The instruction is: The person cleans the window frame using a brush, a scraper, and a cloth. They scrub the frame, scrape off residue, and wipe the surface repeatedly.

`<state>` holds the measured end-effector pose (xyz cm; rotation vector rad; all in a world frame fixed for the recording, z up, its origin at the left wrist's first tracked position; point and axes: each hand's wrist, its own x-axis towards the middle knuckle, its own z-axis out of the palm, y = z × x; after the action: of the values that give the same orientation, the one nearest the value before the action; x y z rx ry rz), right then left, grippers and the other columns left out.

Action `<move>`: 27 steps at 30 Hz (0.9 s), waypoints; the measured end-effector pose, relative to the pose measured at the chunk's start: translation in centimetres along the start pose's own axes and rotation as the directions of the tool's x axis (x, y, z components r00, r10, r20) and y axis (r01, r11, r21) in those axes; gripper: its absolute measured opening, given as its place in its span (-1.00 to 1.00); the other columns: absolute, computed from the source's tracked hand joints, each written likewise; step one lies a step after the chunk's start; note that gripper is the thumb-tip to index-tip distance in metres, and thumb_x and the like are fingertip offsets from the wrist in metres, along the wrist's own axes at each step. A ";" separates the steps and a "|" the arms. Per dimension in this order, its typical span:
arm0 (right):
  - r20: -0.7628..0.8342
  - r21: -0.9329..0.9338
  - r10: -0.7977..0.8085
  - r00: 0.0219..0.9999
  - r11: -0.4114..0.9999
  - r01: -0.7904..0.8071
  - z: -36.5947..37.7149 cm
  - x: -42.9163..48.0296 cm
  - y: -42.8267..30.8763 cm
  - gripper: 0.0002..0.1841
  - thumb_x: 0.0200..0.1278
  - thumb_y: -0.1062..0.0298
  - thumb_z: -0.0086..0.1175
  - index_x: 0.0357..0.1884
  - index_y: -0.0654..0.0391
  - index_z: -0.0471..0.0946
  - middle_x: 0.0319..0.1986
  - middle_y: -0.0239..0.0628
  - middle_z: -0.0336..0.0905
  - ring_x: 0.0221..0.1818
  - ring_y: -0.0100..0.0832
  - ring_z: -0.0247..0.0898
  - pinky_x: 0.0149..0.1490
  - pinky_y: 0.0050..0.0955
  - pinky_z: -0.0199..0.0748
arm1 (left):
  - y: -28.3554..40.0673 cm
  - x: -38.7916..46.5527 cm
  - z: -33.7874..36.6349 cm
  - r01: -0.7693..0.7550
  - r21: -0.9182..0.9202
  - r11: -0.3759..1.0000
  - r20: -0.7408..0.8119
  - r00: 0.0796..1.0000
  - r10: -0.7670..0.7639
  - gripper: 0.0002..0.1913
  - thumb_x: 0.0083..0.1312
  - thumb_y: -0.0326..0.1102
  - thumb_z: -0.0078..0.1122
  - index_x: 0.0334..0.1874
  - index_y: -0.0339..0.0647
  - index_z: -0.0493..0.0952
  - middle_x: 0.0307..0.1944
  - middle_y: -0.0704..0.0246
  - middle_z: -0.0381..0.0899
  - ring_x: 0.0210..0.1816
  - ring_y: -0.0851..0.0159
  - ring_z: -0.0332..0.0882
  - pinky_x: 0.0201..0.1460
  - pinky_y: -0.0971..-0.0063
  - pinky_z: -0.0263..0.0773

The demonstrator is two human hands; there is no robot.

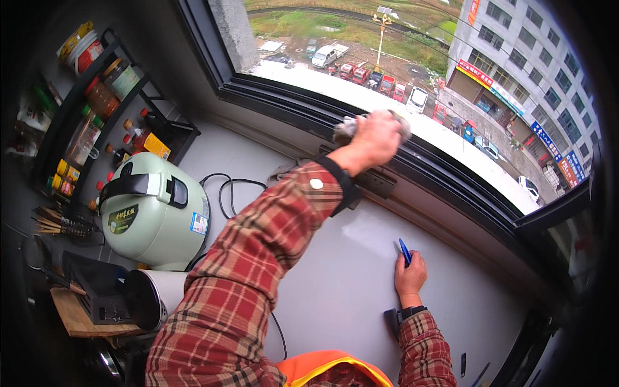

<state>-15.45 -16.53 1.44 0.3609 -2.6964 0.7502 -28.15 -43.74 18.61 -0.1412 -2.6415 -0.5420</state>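
My left hand (376, 141) stretches out to the black window frame (300, 113) and grips a crumpled, greyish-white cloth (345, 129). The cloth is pressed against the sill track, and my fingers partly cover it. Lower down, over the grey countertop (333, 290), my right hand (411, 279) is closed around a slim blue tool (405, 251) resembling a pen. Its tapered end points toward the window; its exact kind is unclear. A wall socket strip (376, 184) sits below the window ledge, just under my left wrist.
A pale green electric cooker (150, 217) stands left of my sleeve, its black cord (232, 181) looping over the counter. Behind it, a black rack (80, 111) holds several jars and bottles. A white pot (164, 290) is nearer me. Small dark tools (463, 364) lie at lower right.
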 end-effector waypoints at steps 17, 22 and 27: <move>0.045 -0.014 0.047 0.998 0.999 -0.046 0.3 0.2 -0.3 -0.85 0.10 0.25 0.14 -0.34 0.08 0.49 -0.53 -0.20 0.48 -0.42 -0.14 0.44 -0.31 -0.16 0.41 | -7.4 -1.1 -3.1 0.158 0.351 0.923 0.063 0.979 -0.192 -0.64 0.23 -0.11 -0.04 -0.23 -0.27 0.61 0.01 0.27 0.43 0.19 0.15 0.21 0.17 0.00 0.16; 0.035 -0.028 0.041 0.999 0.999 -0.040 0.2 0.3 -0.3 -0.84 0.10 0.24 0.14 -0.35 0.07 0.49 -0.53 -0.21 0.48 -0.41 -0.15 0.43 -0.29 -0.16 0.41 | 1.5 -0.1 2.2 -0.078 0.223 0.972 0.088 0.994 0.059 -0.68 0.24 -0.09 -0.02 -0.28 -0.22 0.58 -0.05 0.26 0.44 0.12 0.14 0.29 0.03 0.08 0.20; 0.051 -0.008 0.036 0.998 0.999 -0.036 -0.1 0.2 -0.2 -0.83 0.10 0.23 0.14 -0.33 0.07 0.51 -0.51 -0.20 0.50 -0.40 -0.15 0.45 -0.27 -0.16 0.43 | 8.1 0.9 4.9 -0.066 -0.079 0.995 0.131 0.988 0.076 -0.75 0.23 -0.11 0.05 -0.34 -0.09 0.64 -0.08 0.41 0.47 0.13 0.22 0.26 0.04 0.16 0.16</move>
<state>-15.59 -16.73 1.68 0.3347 -2.7594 0.7505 -29.48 -34.38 17.78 -0.3034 -2.7346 -0.6275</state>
